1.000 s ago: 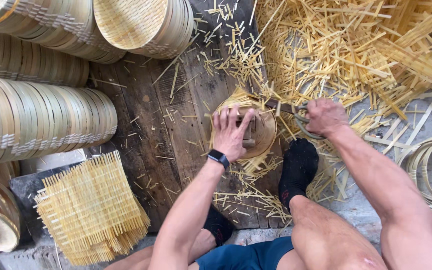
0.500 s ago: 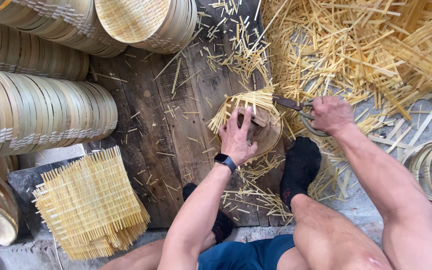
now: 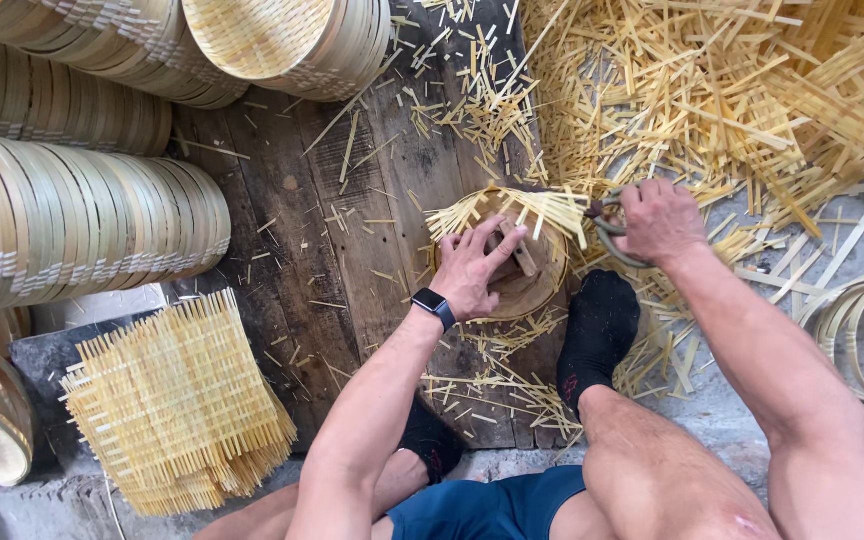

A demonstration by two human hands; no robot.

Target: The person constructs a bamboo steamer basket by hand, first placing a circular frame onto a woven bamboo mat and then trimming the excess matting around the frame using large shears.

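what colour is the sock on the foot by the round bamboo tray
Black; the sock shows clearly in the head view, beside the round tray.

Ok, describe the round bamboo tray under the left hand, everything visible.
The round bamboo tray is a shallow hoop with a pale woven floor, lying flat on the dark wooden boards. Untrimmed strip ends stick out past its far rim like a fringe. The left hand presses down inside it with fingers spread, beside a small wooden block. The right hand holds shears at its right edge. A black-socked foot rests close to its near side.
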